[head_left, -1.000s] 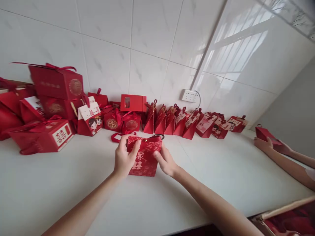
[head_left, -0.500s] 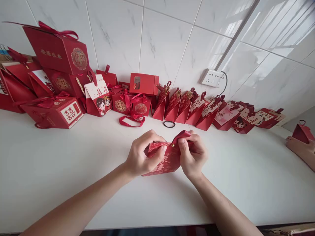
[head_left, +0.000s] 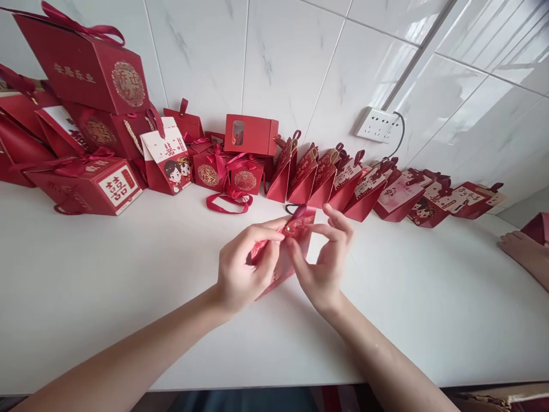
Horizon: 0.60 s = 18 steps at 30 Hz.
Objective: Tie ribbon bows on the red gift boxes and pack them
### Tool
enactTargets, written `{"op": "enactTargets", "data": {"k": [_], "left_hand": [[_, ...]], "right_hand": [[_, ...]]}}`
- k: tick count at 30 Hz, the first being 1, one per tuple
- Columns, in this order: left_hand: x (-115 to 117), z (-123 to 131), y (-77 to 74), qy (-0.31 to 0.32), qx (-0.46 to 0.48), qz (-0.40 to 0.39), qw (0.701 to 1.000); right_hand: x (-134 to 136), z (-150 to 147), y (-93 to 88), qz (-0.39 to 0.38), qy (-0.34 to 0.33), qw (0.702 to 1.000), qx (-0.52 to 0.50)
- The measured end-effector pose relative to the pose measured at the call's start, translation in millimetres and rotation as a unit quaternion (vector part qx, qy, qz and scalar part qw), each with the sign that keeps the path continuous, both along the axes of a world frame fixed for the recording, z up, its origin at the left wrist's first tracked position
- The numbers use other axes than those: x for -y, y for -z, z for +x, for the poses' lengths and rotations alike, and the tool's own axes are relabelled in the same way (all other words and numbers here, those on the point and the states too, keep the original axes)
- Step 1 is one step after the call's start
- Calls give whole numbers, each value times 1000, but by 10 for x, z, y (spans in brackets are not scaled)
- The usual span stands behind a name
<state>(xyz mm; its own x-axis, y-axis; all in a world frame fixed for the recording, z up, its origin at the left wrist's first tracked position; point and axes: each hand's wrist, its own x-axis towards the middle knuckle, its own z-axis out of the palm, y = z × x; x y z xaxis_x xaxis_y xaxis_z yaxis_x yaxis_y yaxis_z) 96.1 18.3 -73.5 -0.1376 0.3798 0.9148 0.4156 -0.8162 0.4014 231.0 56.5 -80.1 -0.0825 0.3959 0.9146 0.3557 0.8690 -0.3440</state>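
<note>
A red patterned box [head_left: 291, 260] with a gold bead and a dark red ribbon loop [head_left: 301, 210] at its top is between my hands over the white table [head_left: 171, 337]. My left hand [head_left: 249, 266] pinches the box's top edge, thumb and forefinger just left of the bead. My right hand [head_left: 323, 260] is at the box's right side with its fingers apart, the thumb and forefinger tips near the top edge by the bead. Part of the box is hidden behind my left hand.
Red gift boxes [head_left: 128, 140] are stacked at the back left, and a row of small ribboned boxes [head_left: 300, 177] runs along the tiled wall. A black band [head_left: 292, 208] lies behind my box. A power strip [head_left: 377, 125] is on the wall. Another person's hand [head_left: 521, 249] holds something red at right.
My right hand has let go of the ribbon, and its fingers have spread. The box has turned and moved slightly away from me. The view has shifted a little.
</note>
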Motion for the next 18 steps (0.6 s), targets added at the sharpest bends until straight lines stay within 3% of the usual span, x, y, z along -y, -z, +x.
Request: {"op": "enactTargets", "data": {"k": [2, 4, 6, 8, 11, 14, 16, 18], "left_hand": [[-1, -4, 52, 35, -12, -13, 999], [8, -6, 119, 101, -46, -26, 994], [19, -2, 187, 132, -95, -28, 986], [23, 1, 233, 124, -148, -30, 981], [6, -24, 210, 110, -172, -19, 979], [-32, -95, 92, 36, -122, 26, 992], [-60, -147, 7, -52, -105, 45, 992], [-86, -183, -52, -103, -113, 41, 987]], "right_hand": [[-3, 7, 16, -41, -73, 995, 58], [-21, 22, 41, -84, -192, 974, 87], [-44, 32, 63, -117, -266, 952, 90], [-56, 35, 65, -152, -270, 948, 77], [-57, 53, 12, -216, -207, 954, 4], [-71, 108, -70, -264, -201, 943, -27], [-83, 145, -109, -283, -232, 930, -26], [-79, 158, -128, -291, -261, 920, -35]]}}
